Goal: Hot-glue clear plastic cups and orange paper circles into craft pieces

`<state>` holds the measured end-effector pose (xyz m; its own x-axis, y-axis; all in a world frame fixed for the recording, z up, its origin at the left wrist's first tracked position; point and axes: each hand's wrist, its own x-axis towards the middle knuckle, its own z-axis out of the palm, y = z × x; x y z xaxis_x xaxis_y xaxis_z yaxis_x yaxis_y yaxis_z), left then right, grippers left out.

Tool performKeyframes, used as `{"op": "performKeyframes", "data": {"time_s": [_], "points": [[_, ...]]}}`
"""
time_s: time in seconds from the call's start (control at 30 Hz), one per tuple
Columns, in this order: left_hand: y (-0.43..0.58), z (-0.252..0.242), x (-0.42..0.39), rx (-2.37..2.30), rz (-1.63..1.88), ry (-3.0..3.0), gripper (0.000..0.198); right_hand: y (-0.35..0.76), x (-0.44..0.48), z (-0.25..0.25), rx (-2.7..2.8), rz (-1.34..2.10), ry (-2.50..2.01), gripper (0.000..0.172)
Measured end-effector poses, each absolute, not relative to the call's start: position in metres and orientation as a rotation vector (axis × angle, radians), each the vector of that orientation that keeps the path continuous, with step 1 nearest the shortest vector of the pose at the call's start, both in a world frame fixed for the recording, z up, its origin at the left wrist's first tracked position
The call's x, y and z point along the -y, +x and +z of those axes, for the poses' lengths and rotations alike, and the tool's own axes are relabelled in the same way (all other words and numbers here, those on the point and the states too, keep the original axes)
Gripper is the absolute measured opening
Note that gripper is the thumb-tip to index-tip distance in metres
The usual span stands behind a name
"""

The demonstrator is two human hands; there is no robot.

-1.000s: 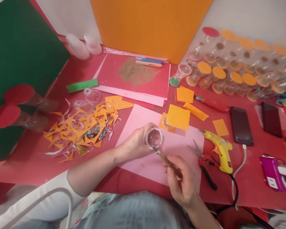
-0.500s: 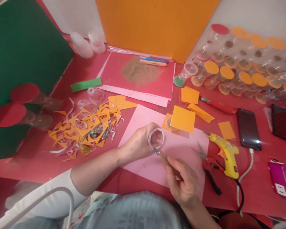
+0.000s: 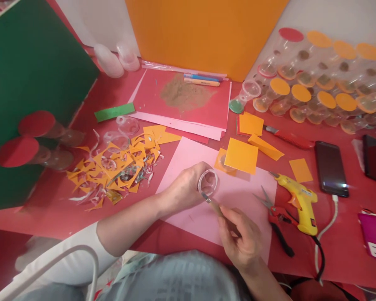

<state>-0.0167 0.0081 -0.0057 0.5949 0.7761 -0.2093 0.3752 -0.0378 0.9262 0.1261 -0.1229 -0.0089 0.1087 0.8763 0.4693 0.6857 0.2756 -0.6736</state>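
Note:
A small clear plastic cup [image 3: 208, 182] is gripped in my left hand [image 3: 188, 184], its round rim facing up toward me, above a pink paper sheet [image 3: 188, 217]. My right hand [image 3: 242, 238] is closed round the handle of a slim cutting tool [image 3: 216, 207], whose metal tip touches the near edge of the cup's rim. Just beyond the cup, a yellow-orange square [image 3: 241, 155] lies tilted, partly over another orange piece with a clear round part on it.
Orange scraps [image 3: 113, 167] heap at left. Red-handled shears [image 3: 280, 215], a yellow glue gun [image 3: 301, 200] with its cord and a phone [image 3: 332, 169] lie right. Brown powder [image 3: 188, 93] sits on red sheets behind; rows of capped clear cups [image 3: 326, 83] stand back right.
The cup and the tool tip have shifted very slightly to the right. Both hands keep their holds, and the whole view has moved a little.

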Motion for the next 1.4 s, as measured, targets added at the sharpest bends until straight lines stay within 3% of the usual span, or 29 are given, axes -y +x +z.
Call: {"op": "performKeyframes", "data": {"time_s": [0.7,1.4], "points": [[-0.0142,-0.0052,-0.0077,-0.999,0.355,1.705,0.018,0.124,0.123,-0.0126,1.672,0.181,-1.488,0.015],[-0.014,-0.002,-0.0108,-1.001,0.381,1.702,0.018,0.126,0.1234,-0.0107,1.665,0.233,-1.496,0.017]]}}
